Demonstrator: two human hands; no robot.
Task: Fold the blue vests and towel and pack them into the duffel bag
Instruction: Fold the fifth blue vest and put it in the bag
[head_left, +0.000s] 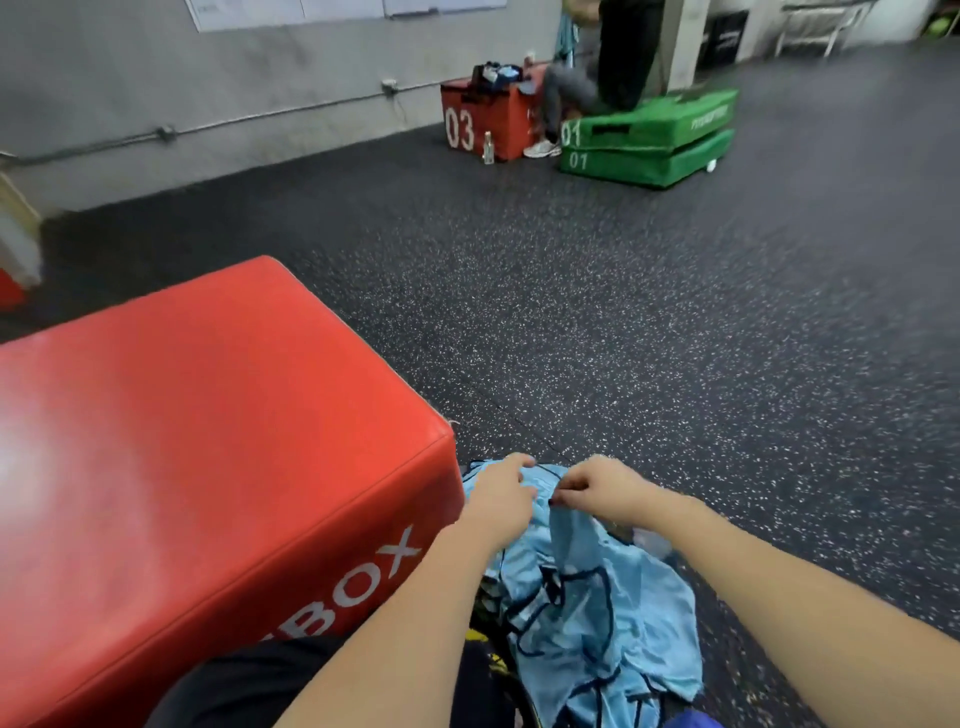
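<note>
A heap of light blue vests (597, 613) with dark trim lies crumpled on the floor right in front of me, beside the red box. My right hand (602, 491) pinches a dark-edged bit of the top vest and lifts it slightly. My left hand (501, 496) reaches over the far edge of the same pile, its fingers resting on the cloth. Something dark with yellow marks (488, 649) shows under the heap's left side; I cannot tell what it is. No towel can be told apart from the vests.
A large red padded box (197, 457) stands close on my left. Speckled black rubber floor (675, 338) spreads ahead and to the right. Far back stand a red box marked 03 (483, 124) and stacked green boxes (649, 140), where a person (597, 67) sits.
</note>
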